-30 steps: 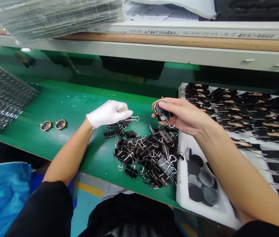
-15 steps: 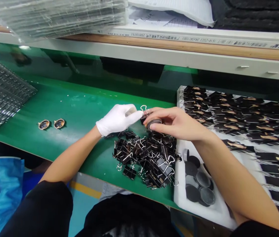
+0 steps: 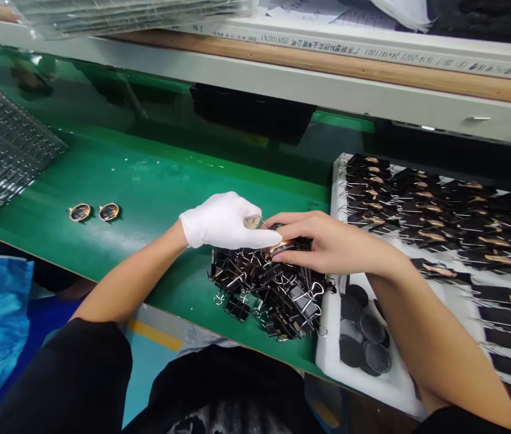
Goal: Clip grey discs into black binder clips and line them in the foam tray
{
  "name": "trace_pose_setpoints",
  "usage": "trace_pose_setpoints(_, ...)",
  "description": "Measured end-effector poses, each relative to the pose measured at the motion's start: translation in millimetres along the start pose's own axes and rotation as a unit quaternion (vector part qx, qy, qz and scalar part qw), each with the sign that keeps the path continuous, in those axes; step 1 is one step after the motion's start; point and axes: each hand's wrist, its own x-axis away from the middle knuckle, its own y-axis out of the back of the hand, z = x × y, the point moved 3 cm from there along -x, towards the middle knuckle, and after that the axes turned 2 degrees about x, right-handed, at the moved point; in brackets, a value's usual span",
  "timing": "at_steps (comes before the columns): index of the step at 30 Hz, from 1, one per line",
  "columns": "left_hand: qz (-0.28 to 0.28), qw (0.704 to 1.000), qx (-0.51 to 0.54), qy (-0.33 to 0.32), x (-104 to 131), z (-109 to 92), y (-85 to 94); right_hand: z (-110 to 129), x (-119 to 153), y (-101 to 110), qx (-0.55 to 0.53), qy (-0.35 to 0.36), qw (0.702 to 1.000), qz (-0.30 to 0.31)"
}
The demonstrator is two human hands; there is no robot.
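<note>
Over a heap of black binder clips (image 3: 277, 295), my two hands meet. My left hand (image 3: 223, 222), in a white glove, is closed on a binder clip whose wire handle (image 3: 259, 222) shows between thumb and forefinger. My bare right hand (image 3: 323, 238) pinches a round, dark piece with a gold rim (image 3: 284, 247). The left thumb tip touches that piece. Fingers hide most of the clip, and I cannot tell whether its jaws grip the piece. Two gold-rimmed oval pieces with dark stones (image 3: 95, 212) lie apart on the green table at left.
At right a white foam tray (image 3: 327, 355) holds rows of clipped gold-coloured pieces (image 3: 434, 235) and several dark round discs (image 3: 368, 328). Clear plastic trays (image 3: 6, 144) stand at left. A shelf edge (image 3: 282, 66) crosses above the table.
Both hands have lowered slightly toward the heap. My left thumb has moved right onto the round piece, and the clip's wire handle sits lower between my hands. The view has shifted a little.
</note>
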Motion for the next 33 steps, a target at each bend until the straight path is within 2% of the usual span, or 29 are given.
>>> trace_pose_setpoints(4, -0.020, 0.999, -0.021, -0.028, 0, 3, -1.8, -1, 2, 1, 0.028, -0.001, 1.000, -0.009)
trace_pose_setpoints(7, -0.071, 0.997, -0.001, -0.036, -1, 9, 3.5, -6, 4, 9, 0.022, -0.017, 0.995, -0.095)
trace_pose_setpoints(10, -0.117, 0.990, 0.073, -0.033, -1, 14, 12.3, -16, 7, 19, -0.047, -0.079, 0.976, -0.197)
trace_pose_setpoints(13, -0.125, 0.979, 0.154, -0.039, 1, 14, 16.5, -24, 8, 23, -0.119, -0.123, 0.955, -0.242)
trace_pose_setpoints(20, -0.104, 0.969, 0.218, -0.042, 3, 8, 7.9, -26, 6, 20, -0.152, -0.123, 0.949, -0.248)
trace_pose_setpoints(33, -0.085, 0.972, 0.215, -0.040, -2, 9, -2.3, -22, 7, 21, -0.122, -0.139, 0.957, -0.223)
